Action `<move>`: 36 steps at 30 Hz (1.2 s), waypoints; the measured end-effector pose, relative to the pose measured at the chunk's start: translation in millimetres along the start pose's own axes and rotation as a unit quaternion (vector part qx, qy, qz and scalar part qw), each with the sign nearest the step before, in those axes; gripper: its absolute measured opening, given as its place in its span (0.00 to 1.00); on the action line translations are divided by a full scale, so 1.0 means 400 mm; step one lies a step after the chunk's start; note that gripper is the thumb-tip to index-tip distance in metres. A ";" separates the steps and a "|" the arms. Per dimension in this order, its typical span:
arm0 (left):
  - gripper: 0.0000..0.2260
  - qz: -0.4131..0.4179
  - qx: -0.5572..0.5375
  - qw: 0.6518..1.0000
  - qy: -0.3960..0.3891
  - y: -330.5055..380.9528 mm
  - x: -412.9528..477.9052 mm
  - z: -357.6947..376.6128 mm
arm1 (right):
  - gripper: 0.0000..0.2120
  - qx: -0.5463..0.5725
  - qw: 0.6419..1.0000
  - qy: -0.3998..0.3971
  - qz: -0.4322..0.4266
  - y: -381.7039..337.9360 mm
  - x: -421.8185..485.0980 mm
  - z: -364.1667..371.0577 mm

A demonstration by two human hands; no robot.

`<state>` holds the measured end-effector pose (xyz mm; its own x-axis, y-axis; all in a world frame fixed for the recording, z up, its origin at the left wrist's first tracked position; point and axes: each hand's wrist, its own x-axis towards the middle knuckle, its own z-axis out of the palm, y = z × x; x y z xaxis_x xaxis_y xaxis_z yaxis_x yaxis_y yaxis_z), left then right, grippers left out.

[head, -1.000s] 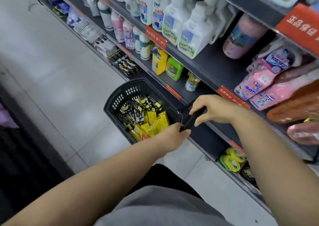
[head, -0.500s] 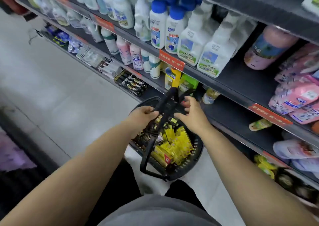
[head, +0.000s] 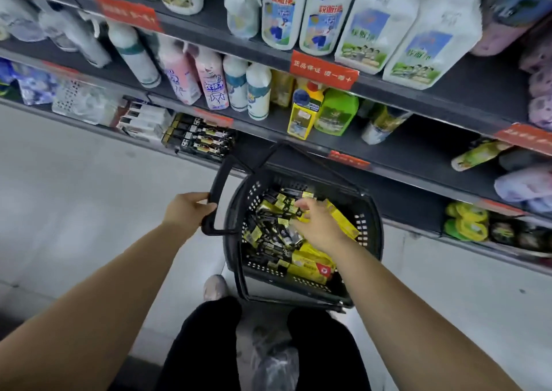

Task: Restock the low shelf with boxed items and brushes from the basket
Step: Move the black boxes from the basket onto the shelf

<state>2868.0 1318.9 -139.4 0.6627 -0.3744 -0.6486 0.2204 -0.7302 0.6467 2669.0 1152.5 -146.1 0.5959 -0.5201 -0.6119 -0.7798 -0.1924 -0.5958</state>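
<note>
While the left grip (head: 186, 214) clasps the basket handle (head: 218, 180), the right grip (head: 316, 226) spreads wide over the yellow boxes (head: 310, 266).

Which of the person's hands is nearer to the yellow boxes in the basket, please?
Right. The right hand reaches over the yellow boxes inside the basket; the left hand grips the handle outside it.

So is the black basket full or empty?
Partly full: the basket holds a heap of yellow boxes and black packs, with bare wall showing above them.
</note>
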 end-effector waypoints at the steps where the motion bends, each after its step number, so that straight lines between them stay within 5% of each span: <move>1: 0.12 0.008 0.009 1.000 0.002 -0.014 0.032 0.004 | 0.19 -0.008 1.000 -0.002 0.001 0.014 0.019 0.014; 7: 0.09 -0.003 0.013 1.000 0.008 -0.167 0.171 0.030 | 0.18 -0.027 1.000 0.007 0.011 0.148 0.169 0.083; 10: 0.18 0.038 0.158 0.985 0.063 -0.221 0.220 0.091 | 0.18 -0.041 0.999 0.004 0.017 0.229 0.242 0.120; 12: 0.20 0.215 0.259 0.934 0.118 -0.235 0.234 0.156 | 0.17 -0.049 0.998 0.007 0.024 0.285 0.297 0.144; 14: 0.15 0.405 0.274 0.869 0.071 -0.248 0.249 0.230 | 0.16 -0.063 0.998 0.008 0.023 0.338 0.358 0.170; 16: 0.12 0.490 0.296 0.820 0.007 -0.263 0.270 0.295 | 0.16 -0.086 0.996 0.004 0.009 0.384 0.424 0.197; 21: 0.13 0.527 0.313 0.790 -0.003 -0.327 0.374 0.387 | 0.18 -0.183 0.980 0.041 -0.062 0.464 0.605 0.281; 27: 0.13 0.536 0.323 0.780 0.013 -0.425 0.465 0.430 | 0.22 -0.357 0.909 0.179 -0.116 0.513 0.706 0.379; 32: 0.13 0.446 0.269 0.852 0.054 -0.447 0.435 0.471 | 0.23 -0.229 0.944 0.207 -0.116 0.526 0.646 0.353; 36: 0.23 0.192 0.104 0.974 -0.059 -0.442 0.371 0.534 | 0.11 -0.001 0.964 0.216 -0.157 0.517 0.534 0.339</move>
<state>2774.6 1270.3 -435.5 0.5775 -0.6968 -0.4255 -0.1848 -0.6192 0.7632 2661.0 1114.5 -470.8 0.6669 -0.7342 -0.1273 -0.5751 -0.3985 -0.7145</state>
